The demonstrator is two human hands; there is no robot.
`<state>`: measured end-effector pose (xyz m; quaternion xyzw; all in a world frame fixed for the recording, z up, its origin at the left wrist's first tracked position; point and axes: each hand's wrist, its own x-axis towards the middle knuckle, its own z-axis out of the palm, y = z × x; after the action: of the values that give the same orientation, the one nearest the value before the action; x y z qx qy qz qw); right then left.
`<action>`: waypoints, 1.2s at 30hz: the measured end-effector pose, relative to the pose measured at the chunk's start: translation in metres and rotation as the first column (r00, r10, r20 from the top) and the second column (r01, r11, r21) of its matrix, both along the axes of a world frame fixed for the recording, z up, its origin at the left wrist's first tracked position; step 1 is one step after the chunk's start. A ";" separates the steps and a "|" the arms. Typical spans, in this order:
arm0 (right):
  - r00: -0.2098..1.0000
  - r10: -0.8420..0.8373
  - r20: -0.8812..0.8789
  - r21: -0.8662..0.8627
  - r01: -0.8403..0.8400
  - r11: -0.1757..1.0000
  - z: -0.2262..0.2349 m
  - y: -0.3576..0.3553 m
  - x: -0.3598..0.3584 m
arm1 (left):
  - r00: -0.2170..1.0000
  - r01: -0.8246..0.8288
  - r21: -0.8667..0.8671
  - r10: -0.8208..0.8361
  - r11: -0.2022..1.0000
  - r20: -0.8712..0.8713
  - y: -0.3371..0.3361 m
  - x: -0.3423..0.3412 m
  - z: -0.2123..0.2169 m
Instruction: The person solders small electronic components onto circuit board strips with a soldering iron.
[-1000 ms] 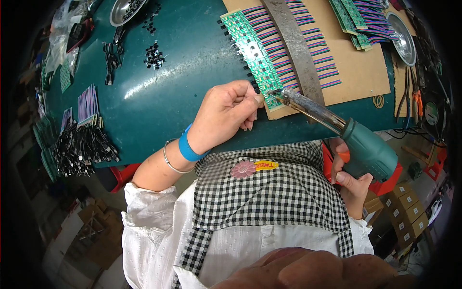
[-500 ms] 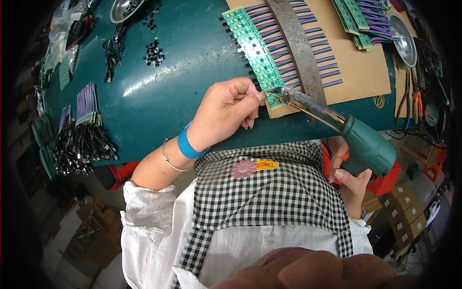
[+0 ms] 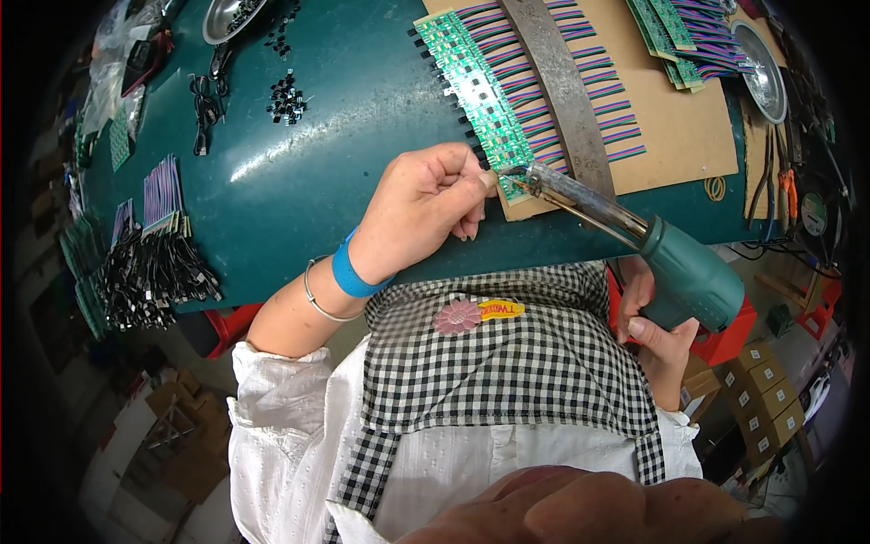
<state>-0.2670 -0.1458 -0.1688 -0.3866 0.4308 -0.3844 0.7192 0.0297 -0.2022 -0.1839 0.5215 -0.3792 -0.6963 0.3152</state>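
Note:
My right hand (image 3: 660,340) is wrapped round the grip of a green soldering gun (image 3: 693,276), partly hidden by its body. The gun's metal barrel points up and left, its tip at the near end of a green circuit board panel (image 3: 476,91). Small black parts line the panel's left edge, and striped wires (image 3: 535,95) run from its right side. At that same near end my left hand (image 3: 426,204) is closed, thumb and forefinger pinched beside the tip. What it pinches is too small to make out. A blue wristband (image 3: 353,267) circles my left wrist.
A flat metal bar (image 3: 566,91) lies across the wires on a brown board (image 3: 675,127). Loose black parts (image 3: 287,100) and bundled cables (image 3: 159,263) lie to the left. More wired boards (image 3: 666,36), a metal dish (image 3: 759,72) and pliers (image 3: 787,195) are at the right.
The circuit board panel has shifted very slightly left at its far end. Both hands and the soldering gun stay almost in place.

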 end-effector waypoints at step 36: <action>0.997 -0.039 0.065 -0.391 0.061 0.918 -0.011 -0.041 0.067 | 0.998 0.063 0.057 -0.062 0.996 -0.013 -0.018 0.031 0.006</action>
<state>-0.1996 -0.1863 -0.1798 -0.5009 0.3343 -0.4918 0.6288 0.0606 -0.2199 -0.1780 0.5141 -0.3735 -0.7195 0.2803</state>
